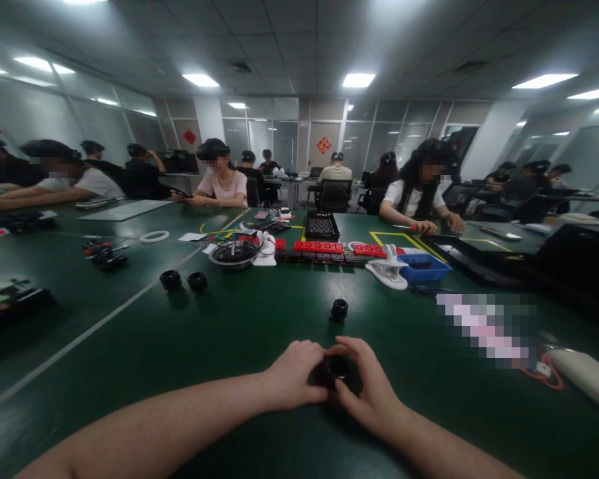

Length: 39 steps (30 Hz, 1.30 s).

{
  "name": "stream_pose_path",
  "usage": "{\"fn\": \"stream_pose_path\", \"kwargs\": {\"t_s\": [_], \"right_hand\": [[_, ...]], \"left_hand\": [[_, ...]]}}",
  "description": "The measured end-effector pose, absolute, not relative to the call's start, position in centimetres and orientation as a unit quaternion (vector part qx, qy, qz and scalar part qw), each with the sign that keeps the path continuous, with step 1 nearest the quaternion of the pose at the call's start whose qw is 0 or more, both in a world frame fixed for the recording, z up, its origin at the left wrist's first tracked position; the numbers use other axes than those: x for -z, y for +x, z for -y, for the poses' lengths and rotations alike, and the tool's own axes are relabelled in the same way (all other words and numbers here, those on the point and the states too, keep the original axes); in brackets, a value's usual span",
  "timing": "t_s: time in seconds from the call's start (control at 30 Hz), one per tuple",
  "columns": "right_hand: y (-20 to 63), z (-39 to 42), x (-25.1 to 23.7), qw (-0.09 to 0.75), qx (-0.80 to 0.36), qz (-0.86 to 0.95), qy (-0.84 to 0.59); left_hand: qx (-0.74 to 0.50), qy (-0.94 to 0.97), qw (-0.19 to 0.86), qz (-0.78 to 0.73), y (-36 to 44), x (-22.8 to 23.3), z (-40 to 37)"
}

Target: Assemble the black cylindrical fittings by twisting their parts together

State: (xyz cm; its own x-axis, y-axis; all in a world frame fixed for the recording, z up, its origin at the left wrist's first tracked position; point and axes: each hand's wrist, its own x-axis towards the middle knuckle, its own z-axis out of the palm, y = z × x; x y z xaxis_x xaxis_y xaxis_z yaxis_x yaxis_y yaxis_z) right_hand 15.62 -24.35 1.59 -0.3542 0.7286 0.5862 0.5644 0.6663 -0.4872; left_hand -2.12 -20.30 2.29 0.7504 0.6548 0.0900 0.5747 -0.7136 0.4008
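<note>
Low at the front of the green table, both my hands close round a black round part (pixel 336 368) with a dark hollow in its top. My left hand (pixel 295 376) grips its left side, the fingers bent and partly hidden behind it. Thumb and forefinger of my right hand (pixel 372 386) curve round the other side. Just beyond stands a short black cylindrical part (pixel 339 309) with a ridged side. Two similar black parts, one (pixel 170 279) beside the other (pixel 197 282), stand farther left.
Across the table's middle lie a metal bowl (pixel 233 254), a row of red blocks (pixel 319 247), a black crate (pixel 322 226), a white clamp (pixel 388 269) and a blue bin (pixel 424 267). A white case (pixel 584 376) lies at right. Other people sit around; one (pixel 419 193) holds a red-handled tool.
</note>
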Motion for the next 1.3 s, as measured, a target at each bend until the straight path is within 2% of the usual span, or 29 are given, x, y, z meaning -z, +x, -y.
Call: {"fn": "stream_pose_path", "kwargs": {"t_s": [0.37,0.6,0.8,1.03,1.3], "right_hand": [[16.3,25.3,-2.9,0.355,-0.085,0.878,-0.31],[16.1,24.6,-1.6,0.417,-0.033,0.807,-0.417],[15.8,23.9,-1.0,0.407,-0.057,0.795,-0.445],[15.8,24.2,-1.3,0.415,-0.133,0.815,-0.382],[16.8,24.8,-1.0,0.385,-0.081,0.875,-0.283]], "left_hand": [[-0.128,0.921,0.193,-0.315,-2.1,-2.1,20.2],[-0.143,0.919,0.2,-0.307,-2.3,-2.1,20.1],[-0.138,0.921,0.198,-0.307,-2.2,-2.1,20.0],[-0.125,0.92,0.192,-0.318,-2.3,-2.1,20.1],[-0.138,0.92,0.202,-0.305,-2.3,-1.8,19.9]]}}
